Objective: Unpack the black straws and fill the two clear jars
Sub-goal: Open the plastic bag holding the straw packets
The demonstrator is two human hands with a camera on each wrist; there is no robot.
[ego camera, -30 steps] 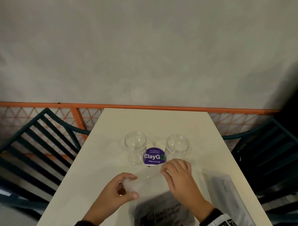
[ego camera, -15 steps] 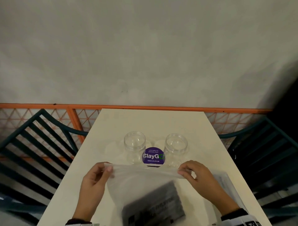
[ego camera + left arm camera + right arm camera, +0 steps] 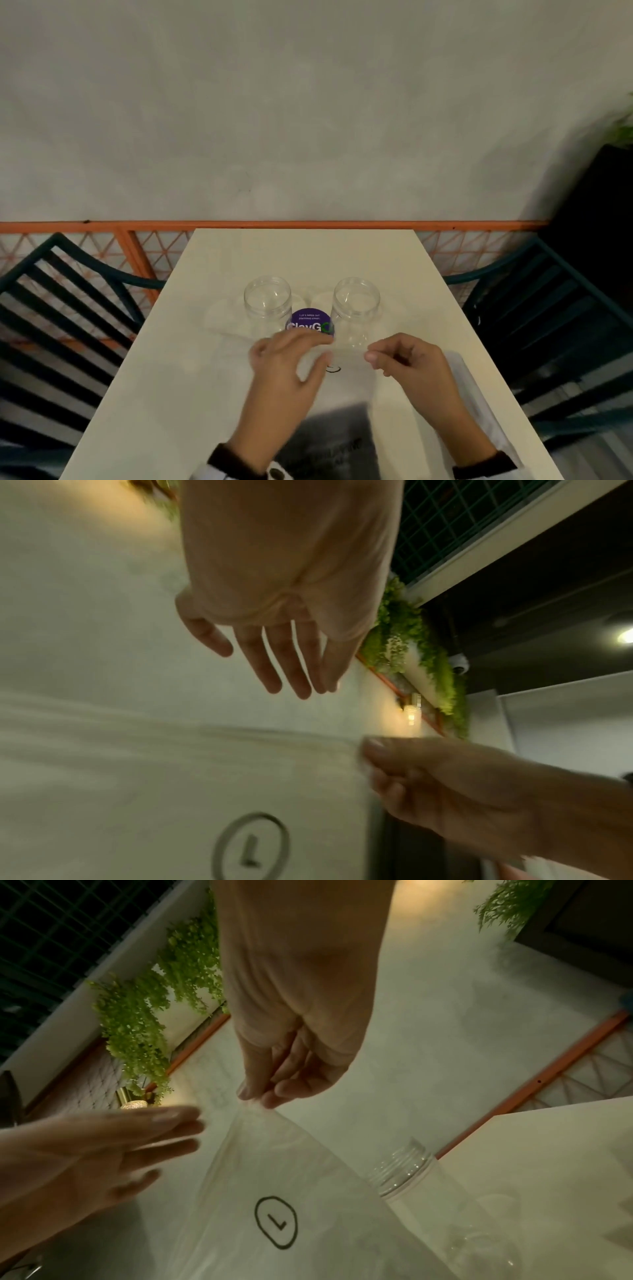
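Two clear jars, the left one [image 3: 267,300] and the right one [image 3: 356,298], stand open and empty on the white table [image 3: 301,253]. A clear plastic bag [image 3: 346,383] lies in front of them, with the black straws [image 3: 337,431] dark in its near end. My right hand [image 3: 372,358] pinches the bag's top edge, as the right wrist view shows at its fingertips [image 3: 255,1097]. My left hand [image 3: 301,349] hovers over the bag mouth with fingers [image 3: 284,666] straight and spread, holding nothing. A circled "L" mark [image 3: 276,1222] is printed on the bag.
A purple round sticker [image 3: 310,322] sits on the table between the jars. A second clear bag [image 3: 479,394] lies at the right. Dark slatted chairs [image 3: 68,308] flank the table; an orange rail [image 3: 308,225] and a grey wall stand behind it.
My left hand has let go of the bag's left edge and moved right over its middle, fingers opening. My right hand keeps its pinch and has shifted slightly inward.
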